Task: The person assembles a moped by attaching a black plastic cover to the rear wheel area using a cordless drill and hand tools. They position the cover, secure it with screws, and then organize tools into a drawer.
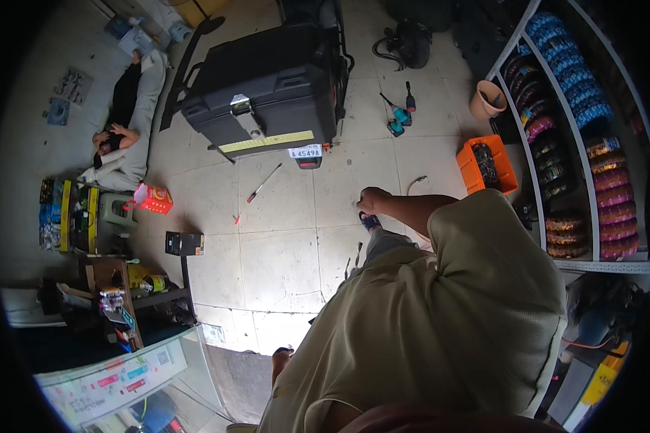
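1. Down on the pale tiled floor [282, 267], the person's right hand [373, 198] hangs at the end of an outstretched bare forearm, fingers curled into a loose fist; whether it pinches anything I cannot tell.
2. Nearest that hand, just below it, sits a foot in a dark blue sandal [369, 221], only partly visible past the grey trouser leg.
3. A thin pale hooked wire [416, 182] lies on the tile just right of the fist, apart from it.
4. The left hand [282, 355] shows only as a small patch at the edge of the beige shirt, low in the view; its fingers are hidden, so its state cannot be told.
5. Further off, a large black tool case [267, 86] with a silver latch stands on the floor, a red-handled screwdriver [263, 183] lies before it, and a teal cordless drill [397, 115] rests to its right.
6. An orange bin [469, 169] sits beside white shelving [549, 137].
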A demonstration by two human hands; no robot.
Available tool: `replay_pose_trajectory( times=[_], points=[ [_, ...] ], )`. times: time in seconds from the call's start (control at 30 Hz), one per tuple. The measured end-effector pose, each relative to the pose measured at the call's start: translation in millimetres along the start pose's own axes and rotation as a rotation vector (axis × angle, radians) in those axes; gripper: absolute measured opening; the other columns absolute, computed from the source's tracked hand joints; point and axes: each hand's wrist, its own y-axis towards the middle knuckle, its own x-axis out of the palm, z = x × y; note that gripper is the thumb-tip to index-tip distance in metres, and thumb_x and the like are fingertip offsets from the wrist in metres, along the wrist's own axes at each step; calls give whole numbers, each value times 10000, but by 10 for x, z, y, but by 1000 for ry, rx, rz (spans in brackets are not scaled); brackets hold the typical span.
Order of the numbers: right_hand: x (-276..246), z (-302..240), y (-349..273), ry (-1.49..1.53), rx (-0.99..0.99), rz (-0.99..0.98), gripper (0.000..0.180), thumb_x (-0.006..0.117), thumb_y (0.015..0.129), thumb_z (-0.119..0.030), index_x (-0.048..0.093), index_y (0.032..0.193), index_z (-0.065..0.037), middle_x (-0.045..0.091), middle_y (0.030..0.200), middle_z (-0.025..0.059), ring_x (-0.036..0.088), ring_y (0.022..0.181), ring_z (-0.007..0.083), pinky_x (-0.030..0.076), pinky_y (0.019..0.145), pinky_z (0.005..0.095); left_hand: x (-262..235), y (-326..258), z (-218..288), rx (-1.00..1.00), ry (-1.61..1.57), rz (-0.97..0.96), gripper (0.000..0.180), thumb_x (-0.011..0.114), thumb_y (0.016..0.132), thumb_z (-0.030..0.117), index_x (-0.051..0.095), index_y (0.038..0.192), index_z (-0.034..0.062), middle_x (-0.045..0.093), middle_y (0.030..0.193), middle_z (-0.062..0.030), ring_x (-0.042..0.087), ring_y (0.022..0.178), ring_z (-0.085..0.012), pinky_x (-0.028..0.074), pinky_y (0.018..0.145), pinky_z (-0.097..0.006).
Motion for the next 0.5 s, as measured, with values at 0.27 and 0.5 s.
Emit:
replay_pose_trajectory(
  times=[0.27, 0.5],
  points=[
    [160, -271, 482, -419, 11, -87, 402, 534, 783, -338, 682, 818, 34, 661, 928, 261, 642, 916, 389, 520, 805, 445, 227, -97, 459, 318, -343, -255, 189, 471, 871, 104, 601, 1005, 78, 653, 1062, -77, 605, 1049, -235, 457, 864, -397],
    [721, -353, 805, -418, 170, -193, 416, 547, 777, -333, 685, 826, 57, 665, 875, 267, 651, 834, 379, 508, 793, 444, -566, 611, 1291, 209, -789, -68, 276, 506, 908, 229, 556, 1133, 78, 623, 1154, -78, 598, 1062, -243, 441, 882, -402]
  ],
)
